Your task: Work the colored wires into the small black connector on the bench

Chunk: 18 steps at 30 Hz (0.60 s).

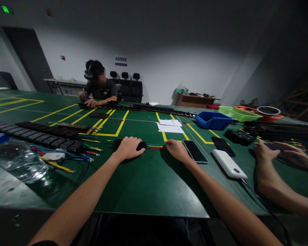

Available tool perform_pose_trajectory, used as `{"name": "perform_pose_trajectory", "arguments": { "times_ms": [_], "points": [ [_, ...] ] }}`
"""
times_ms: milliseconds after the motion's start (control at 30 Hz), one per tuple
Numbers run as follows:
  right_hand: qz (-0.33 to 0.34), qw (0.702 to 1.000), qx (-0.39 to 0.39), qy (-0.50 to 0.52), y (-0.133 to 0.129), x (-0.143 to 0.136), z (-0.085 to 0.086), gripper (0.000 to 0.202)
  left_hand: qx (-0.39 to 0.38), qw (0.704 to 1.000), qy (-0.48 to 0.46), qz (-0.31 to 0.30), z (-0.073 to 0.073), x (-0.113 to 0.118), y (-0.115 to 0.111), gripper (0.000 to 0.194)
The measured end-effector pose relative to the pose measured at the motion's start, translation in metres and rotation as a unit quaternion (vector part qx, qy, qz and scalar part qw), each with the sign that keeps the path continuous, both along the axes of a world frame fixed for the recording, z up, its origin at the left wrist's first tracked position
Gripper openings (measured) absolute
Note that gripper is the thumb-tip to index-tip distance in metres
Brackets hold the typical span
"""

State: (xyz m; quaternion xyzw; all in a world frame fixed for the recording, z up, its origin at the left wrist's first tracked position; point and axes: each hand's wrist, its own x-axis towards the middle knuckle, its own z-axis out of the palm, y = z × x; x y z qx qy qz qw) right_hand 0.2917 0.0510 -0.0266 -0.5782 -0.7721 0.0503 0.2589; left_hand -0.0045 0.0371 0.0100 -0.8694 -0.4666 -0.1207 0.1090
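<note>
- The broad green surface [143, 191], marked with yellow tape lines, carries the things and gives the person's hands a flat base.
- Long black segmented strips [38, 136] lie to the left, their coloured leads trailing toward the person.
- The person's left hand [129, 147] lies palm down over the housing, its grip narrow and wrapped around it, apparently to stop it sliding.
- The person's right hand [178, 150] has a narrow pinching grip at the far end of the wires, seemingly to hold them together and straight; exact fingertip contact is too small to tell.
- A dark-screened smartphone with a pale teal edge [195, 152] lies just beside the right hand.
- The slim black oblong housing [116, 144] rests on the surface in front of the person, mostly hidden by the left hand; its long axis runs left to right.
- Thin blue, yellow and red wires [154, 147] leave its right end, pointing at the right hand, along that same axis.
</note>
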Motion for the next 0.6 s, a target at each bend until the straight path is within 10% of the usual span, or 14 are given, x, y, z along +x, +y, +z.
{"name": "perform_pose_trajectory", "arguments": {
  "times_ms": [600],
  "points": [
    [0.033,0.999,-0.011,-0.026,-0.0069,-0.0027,0.0056,0.015,0.009,1.000,0.001,0.001,-0.0001,0.0002,-0.0005,0.048]
  ]
}}
